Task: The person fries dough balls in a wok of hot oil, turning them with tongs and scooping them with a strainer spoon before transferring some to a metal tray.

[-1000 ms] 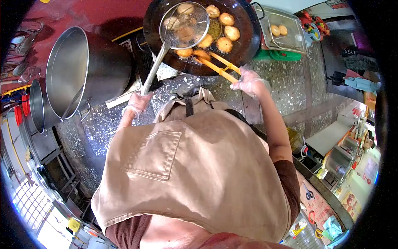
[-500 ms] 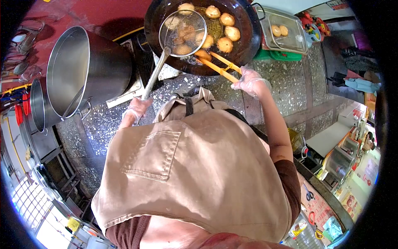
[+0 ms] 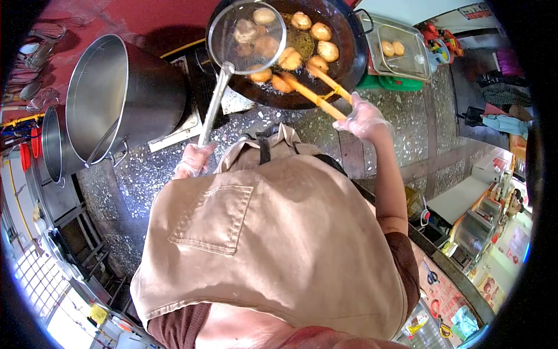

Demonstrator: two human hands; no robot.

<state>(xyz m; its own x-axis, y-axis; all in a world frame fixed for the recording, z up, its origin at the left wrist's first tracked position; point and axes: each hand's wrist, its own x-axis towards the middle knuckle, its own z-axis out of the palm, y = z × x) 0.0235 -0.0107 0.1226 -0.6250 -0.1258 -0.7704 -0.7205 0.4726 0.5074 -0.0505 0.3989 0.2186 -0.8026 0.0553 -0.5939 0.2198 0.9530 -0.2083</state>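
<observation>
My left hand (image 3: 195, 160), in a clear plastic glove, is closed around the handle of a round mesh strainer (image 3: 225, 72). The strainer hangs over the left side of a dark wok (image 3: 352, 55). Several golden fried balls (image 3: 328, 51) sit in the oil, some seen through the mesh. My right hand (image 3: 364, 118), also gloved, grips yellow wooden tongs (image 3: 318, 99). Their two tips are spread and reach the balls at the wok's near side; whether they pinch one I cannot tell.
Left of the wok stands a tall metal pot (image 3: 151, 93), with a smaller pot (image 3: 53, 142) beyond it. A glass tray (image 3: 410, 43) with two round pieces lies right of the wok. Whisks and ladles (image 3: 40, 55) are at the far left.
The strainer has moved left and away from me. The tongs' tips have spread wider and now reach the balls, while my right hand has shifted slightly right and nearer to me.
</observation>
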